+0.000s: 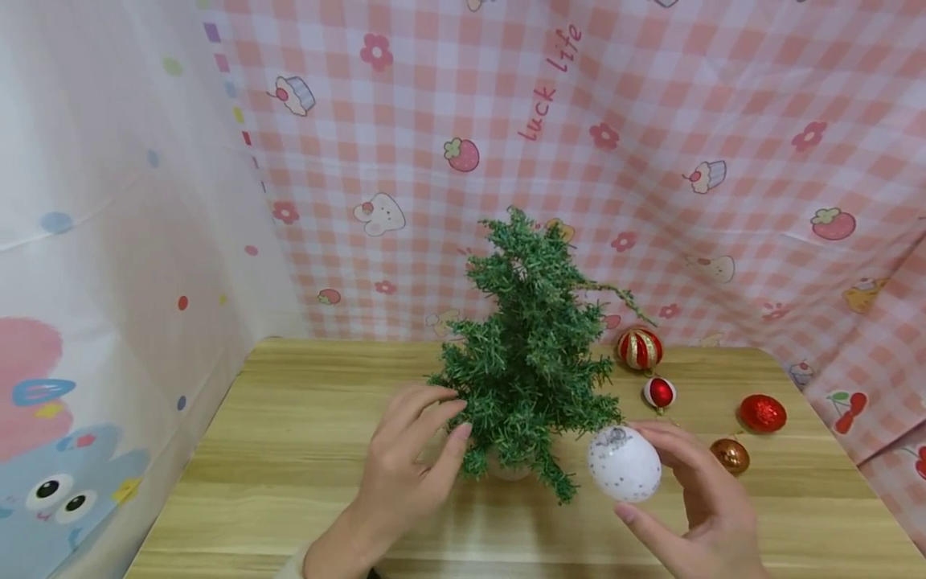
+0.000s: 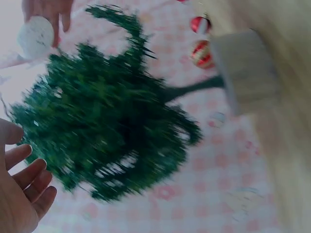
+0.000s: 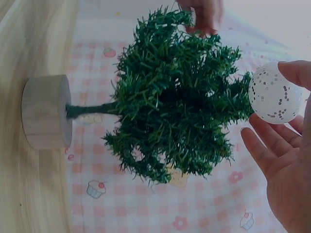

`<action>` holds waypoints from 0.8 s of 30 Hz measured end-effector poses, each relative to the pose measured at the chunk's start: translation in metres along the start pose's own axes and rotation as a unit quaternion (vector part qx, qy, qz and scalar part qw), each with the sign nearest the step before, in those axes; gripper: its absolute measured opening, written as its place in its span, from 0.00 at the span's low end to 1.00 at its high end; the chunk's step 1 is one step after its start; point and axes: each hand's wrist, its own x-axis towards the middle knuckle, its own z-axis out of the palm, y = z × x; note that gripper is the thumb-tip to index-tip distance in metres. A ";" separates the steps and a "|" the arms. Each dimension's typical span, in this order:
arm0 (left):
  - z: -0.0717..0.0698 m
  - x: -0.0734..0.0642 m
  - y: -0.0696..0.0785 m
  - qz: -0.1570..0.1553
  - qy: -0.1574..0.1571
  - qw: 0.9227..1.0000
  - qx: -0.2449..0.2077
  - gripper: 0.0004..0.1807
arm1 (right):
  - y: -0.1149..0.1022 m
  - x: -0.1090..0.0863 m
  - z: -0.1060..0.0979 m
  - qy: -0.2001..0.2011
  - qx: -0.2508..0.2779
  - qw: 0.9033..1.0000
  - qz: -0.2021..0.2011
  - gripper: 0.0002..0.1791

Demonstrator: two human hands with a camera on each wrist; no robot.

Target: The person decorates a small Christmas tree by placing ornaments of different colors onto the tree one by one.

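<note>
White speckled bauble [image 1: 624, 464] is pinched in R hand [image 1: 712, 498] beside mini Xmas tree [image 1: 528, 354]; L hand [image 1: 407, 454], loosely parted, is held nr tree. Bauble could be dropped (prob. slick) if pinch is loosened.

The pink gingham backdrop cloth [image 1: 434, 104] is bearing the slanted pink lettering "luck life" [image 1: 550, 84] above the miniature Christmas tree [image 1: 528, 346]. In the right wrist view, a pink letter fragment [image 3: 68, 154], not surely readable, is showing beside that tree's base [image 3: 46, 111].
</note>
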 end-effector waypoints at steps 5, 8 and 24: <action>0.007 0.019 0.018 0.050 0.007 0.999 -0.019 0.12 | 0.000 0.005 0.007 -0.011 0.012 1.000 -0.023 0.37; 0.012 0.028 0.026 0.072 0.007 0.997 -0.029 0.11 | 0.000 0.008 0.011 -0.016 0.012 0.999 -0.045 0.36; 0.021 0.042 0.033 0.130 -0.099 0.986 -0.041 0.09 | 0.001 0.009 0.020 -0.032 -0.019 0.999 -0.034 0.36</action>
